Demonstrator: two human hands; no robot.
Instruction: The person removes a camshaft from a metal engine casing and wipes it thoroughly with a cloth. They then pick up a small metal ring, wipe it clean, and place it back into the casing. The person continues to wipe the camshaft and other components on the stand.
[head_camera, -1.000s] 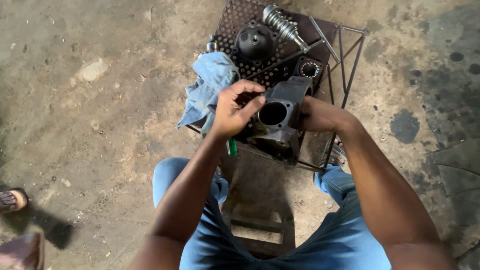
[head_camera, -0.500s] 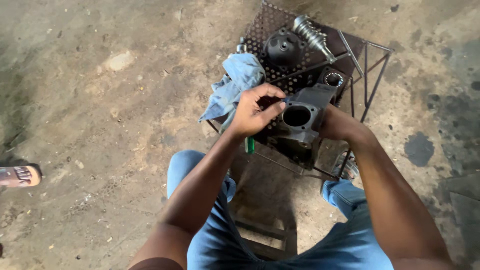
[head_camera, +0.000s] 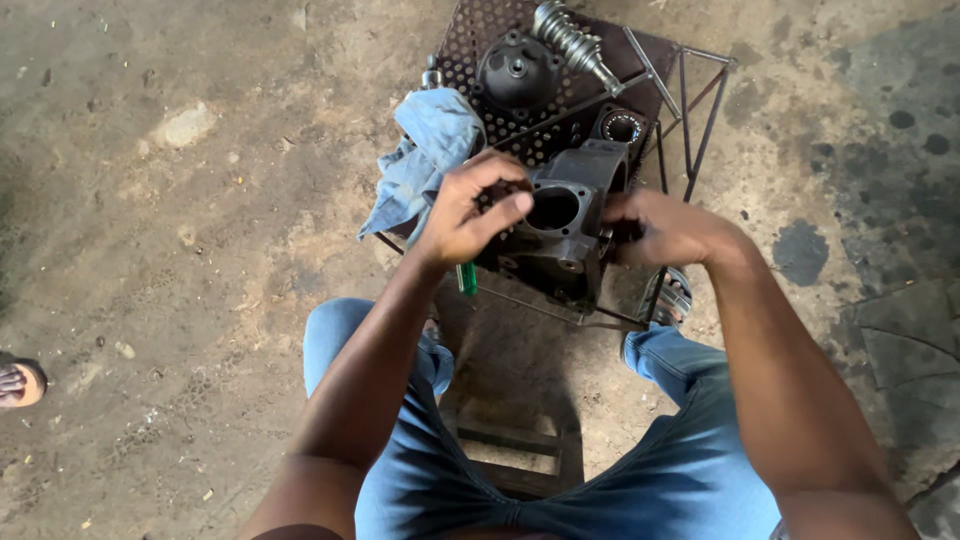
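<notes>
Lying on perforated metal stand: crumpled blue rag, round black cover, grey worm shaft, bearing. Showing at left edge of stained concrete floor: sandalled foot.

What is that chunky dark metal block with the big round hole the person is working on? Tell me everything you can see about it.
The housing looks like a cast metal part, dark grey and grimy. Its upper face has a large round bore with small bolt holes at the corners. It sits tilted on the perforated metal stand, beside a blue rag. The left hand grips its left edge, fingers by the bore; the right hand holds its right side. A green-handled tool shows below the left hand.
</notes>
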